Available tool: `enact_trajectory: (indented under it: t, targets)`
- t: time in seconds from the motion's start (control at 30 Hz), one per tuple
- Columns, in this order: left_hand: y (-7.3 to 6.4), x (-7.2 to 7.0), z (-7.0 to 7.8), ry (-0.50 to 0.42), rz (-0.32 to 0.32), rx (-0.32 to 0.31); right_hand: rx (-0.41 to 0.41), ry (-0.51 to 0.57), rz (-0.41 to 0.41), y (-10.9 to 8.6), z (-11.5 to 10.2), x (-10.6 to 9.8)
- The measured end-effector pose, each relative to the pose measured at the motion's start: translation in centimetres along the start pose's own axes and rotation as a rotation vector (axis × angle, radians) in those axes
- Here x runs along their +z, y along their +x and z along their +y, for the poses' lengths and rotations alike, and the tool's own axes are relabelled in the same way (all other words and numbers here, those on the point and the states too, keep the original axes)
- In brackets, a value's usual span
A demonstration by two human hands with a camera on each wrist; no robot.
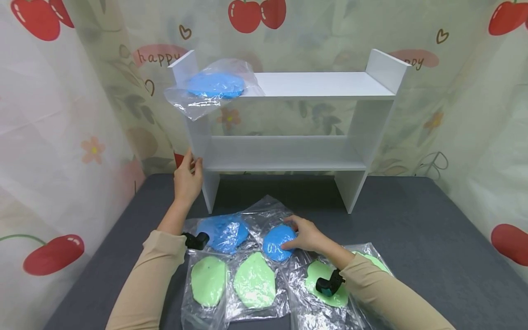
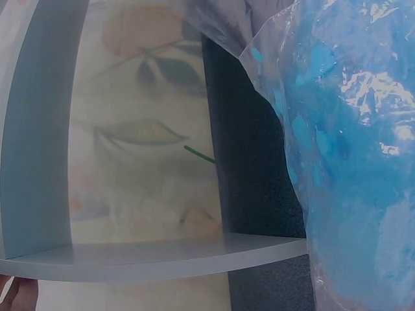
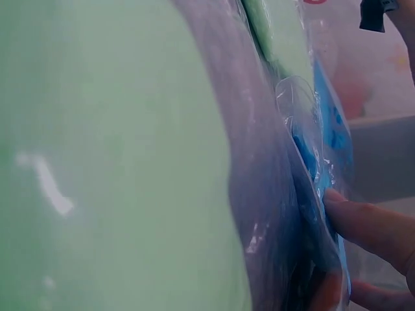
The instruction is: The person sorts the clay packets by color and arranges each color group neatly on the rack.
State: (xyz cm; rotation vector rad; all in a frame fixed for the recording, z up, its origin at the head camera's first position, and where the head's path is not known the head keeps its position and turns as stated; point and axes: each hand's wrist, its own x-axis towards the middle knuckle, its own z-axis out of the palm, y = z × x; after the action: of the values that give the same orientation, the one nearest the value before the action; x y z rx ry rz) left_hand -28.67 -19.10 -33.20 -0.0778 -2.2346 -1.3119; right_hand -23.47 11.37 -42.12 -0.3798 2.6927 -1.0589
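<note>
My left hand (image 1: pixel 188 181) rests against the outer left side of a white shelf unit (image 1: pixel 284 156); its fingertips (image 2: pixel 21 295) peek in at the corner of the left wrist view. My right hand (image 1: pixel 307 236) grips a clear plastic bag around a round blue clay-like piece (image 1: pixel 277 243), thumb on one side and fingers at the other. Left of it lies another bagged blue piece (image 1: pixel 224 233). Bagged light green pieces (image 1: pixel 254 282) lie in front, and one fills much of the right wrist view. A bagged blue piece (image 1: pixel 216 85) sits on the top shelf's left end.
The dark table (image 1: pixel 412 220) carries the shelf unit at its back. Patterned curtain (image 1: pixel 103 114) surrounds it on the back and sides. A thin cord (image 1: pixel 435 161) hangs at the back right. Small black cameras sit on both wrists.
</note>
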Motion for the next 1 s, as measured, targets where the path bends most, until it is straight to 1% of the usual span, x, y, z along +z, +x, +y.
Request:
enact_trajectory:
  t: [0.23,0.37,0.43,0.5,0.57,0.7,1.0]
  targets:
    - [0.0,0.0,0.0,0.000,0.006,0.003,-0.004,0.054,-0.008,0.0,0.5,-0.4]
    - [0.0,0.0,-0.1,0.000,0.009,0.005,-0.024,0.149,-0.062,-0.1,0.7,-0.8]
    - [0.0,0.1,-0.1,0.001,0.011,0.009,-0.048,0.206,-0.094,-0.2,0.7,-1.1]
    - [0.0,0.1,-0.1,0.003,0.013,0.014,-0.076,0.238,-0.120,-0.4,0.7,-1.4]
    - [0.0,0.1,-0.1,0.002,0.014,0.019,-0.096,0.254,-0.132,-0.6,0.7,-1.8]
    - [0.0,0.0,-0.1,-0.002,0.010,0.024,-0.109,0.285,-0.144,-0.9,0.5,-2.5]
    - [0.0,0.1,-0.1,0.008,0.011,0.016,-0.163,0.342,-0.155,-1.7,-0.1,-4.1]
